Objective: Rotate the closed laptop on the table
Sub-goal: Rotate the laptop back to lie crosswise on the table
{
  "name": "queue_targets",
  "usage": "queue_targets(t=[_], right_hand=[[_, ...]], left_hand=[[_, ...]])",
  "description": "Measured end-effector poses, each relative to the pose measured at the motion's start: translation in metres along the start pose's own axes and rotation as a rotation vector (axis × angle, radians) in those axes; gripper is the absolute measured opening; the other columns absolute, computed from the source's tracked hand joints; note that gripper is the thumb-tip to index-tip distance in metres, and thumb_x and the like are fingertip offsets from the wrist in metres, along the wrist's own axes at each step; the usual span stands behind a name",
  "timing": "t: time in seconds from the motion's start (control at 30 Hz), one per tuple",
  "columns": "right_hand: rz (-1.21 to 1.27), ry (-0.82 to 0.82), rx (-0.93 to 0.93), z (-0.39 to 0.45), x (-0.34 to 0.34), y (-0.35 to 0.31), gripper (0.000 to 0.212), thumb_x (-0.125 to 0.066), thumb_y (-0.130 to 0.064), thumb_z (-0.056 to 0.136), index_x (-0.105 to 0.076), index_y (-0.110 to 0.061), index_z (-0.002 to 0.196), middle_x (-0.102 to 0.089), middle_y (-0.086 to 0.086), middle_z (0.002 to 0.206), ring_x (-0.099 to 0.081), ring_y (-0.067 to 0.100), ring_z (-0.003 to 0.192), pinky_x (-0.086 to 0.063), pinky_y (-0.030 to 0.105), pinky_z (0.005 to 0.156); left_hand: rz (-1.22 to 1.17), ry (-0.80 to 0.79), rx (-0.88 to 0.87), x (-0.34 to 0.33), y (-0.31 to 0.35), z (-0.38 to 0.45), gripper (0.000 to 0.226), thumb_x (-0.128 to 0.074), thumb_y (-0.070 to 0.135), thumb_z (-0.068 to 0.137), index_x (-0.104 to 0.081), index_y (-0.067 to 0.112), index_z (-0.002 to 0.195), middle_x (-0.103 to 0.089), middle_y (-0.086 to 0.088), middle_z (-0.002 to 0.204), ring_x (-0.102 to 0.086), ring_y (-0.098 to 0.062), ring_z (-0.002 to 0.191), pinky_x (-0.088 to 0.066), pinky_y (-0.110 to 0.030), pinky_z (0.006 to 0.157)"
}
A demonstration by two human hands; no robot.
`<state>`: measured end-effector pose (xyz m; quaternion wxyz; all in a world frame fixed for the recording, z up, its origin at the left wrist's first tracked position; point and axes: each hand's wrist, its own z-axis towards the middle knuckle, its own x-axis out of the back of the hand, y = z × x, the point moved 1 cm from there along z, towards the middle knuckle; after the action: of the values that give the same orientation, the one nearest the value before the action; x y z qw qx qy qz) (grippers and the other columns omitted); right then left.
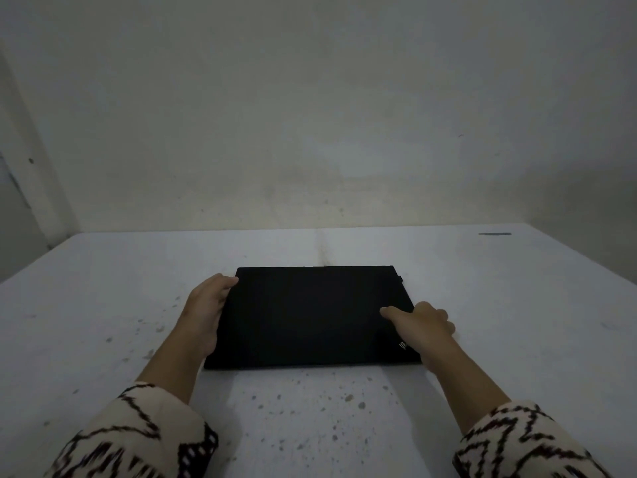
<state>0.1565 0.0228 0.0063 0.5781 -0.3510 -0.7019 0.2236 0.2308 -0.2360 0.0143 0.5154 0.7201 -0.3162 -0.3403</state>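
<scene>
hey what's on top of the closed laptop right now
Only the right hand, its thumb lying on the lid of the laptop near the right edge. The left hand grips the left side; the fingers under it are hidden.

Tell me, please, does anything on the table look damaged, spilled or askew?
Nothing serious: the closed laptop lies flat and roughly square to the table, though dark specks dot the tabletop near the front edge, like stains or chipped paint.

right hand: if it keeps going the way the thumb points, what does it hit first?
The right hand points up-left across the lid of the closed laptop, thumb already on it. Going straight on, it would just slide over bare black lid; nothing else lies there. Beyond the far edge is only table, as far as visible.
</scene>
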Motion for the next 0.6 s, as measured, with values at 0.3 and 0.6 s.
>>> queue_targets(t=[0.3,0.6], right_hand=[[-0.023,0.014,-0.001,-0.0012,-0.0015,0.0003,0.056,-0.057,-0.042,0.087,-0.046,-0.004,0.128,-0.036,0.018,0.138,-0.034,0.034,0.128,-0.038,0.043,0.102],[-0.036,0.01,0.011,-0.0002,-0.001,0.0014,0.043,-0.056,-0.039,0.088,-0.049,-0.006,0.114,-0.036,0.018,0.137,-0.035,0.034,0.126,-0.039,0.044,0.101]], left_hand=[[-0.017,0.003,-0.023,0.0025,-0.0034,-0.001,0.015,-0.049,0.02,0.09,-0.056,0.013,0.079,-0.06,-0.005,0.086,-0.056,-0.018,0.078,-0.042,-0.03,0.063],[-0.009,-0.009,0.027,0.0072,-0.0081,0.0033,0.041,-0.051,0.025,0.087,-0.055,0.001,0.121,-0.064,-0.008,0.092,-0.059,-0.021,0.081,-0.044,-0.031,0.063]])
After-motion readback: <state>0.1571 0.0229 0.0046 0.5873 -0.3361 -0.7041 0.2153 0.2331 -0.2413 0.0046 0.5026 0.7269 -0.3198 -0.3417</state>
